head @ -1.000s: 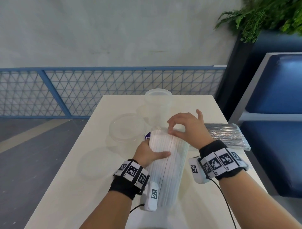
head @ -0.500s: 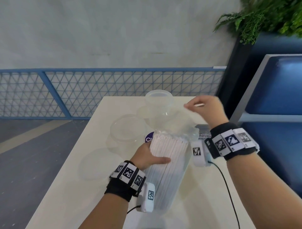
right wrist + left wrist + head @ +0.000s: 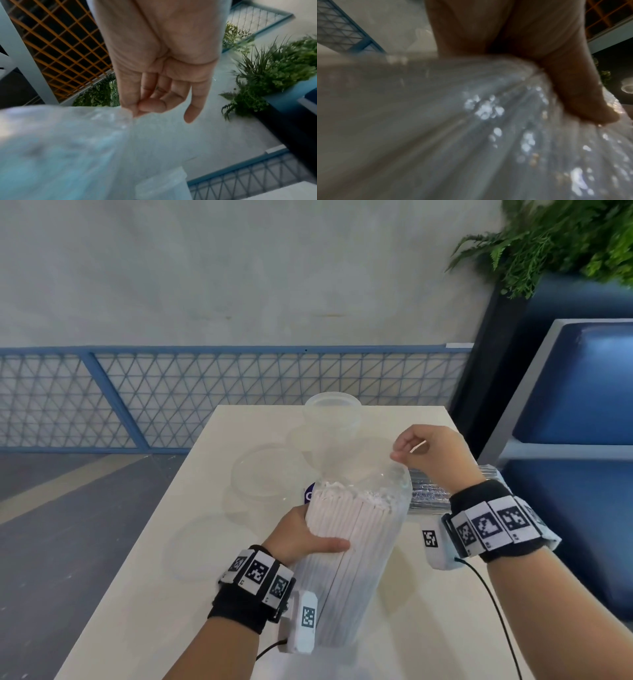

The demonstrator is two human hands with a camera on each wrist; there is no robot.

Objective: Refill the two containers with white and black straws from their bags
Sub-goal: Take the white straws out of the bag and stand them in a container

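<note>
White straws fill one clear bag on the table, their long axis running away from the person, far ends raised, open mouth farthest. One bag of black straws lies just right. Two clear containers: one tall, one low. Left hand grips the bundle's side; right hand pinches the bag's mouth. A purple label is partly hidden, unreadable.

A pale table stands before a blue mesh railing and a plain grey wall. Grey floor lies left; right, a blue cushioned seat and green ferns, possibly artificial.
</note>
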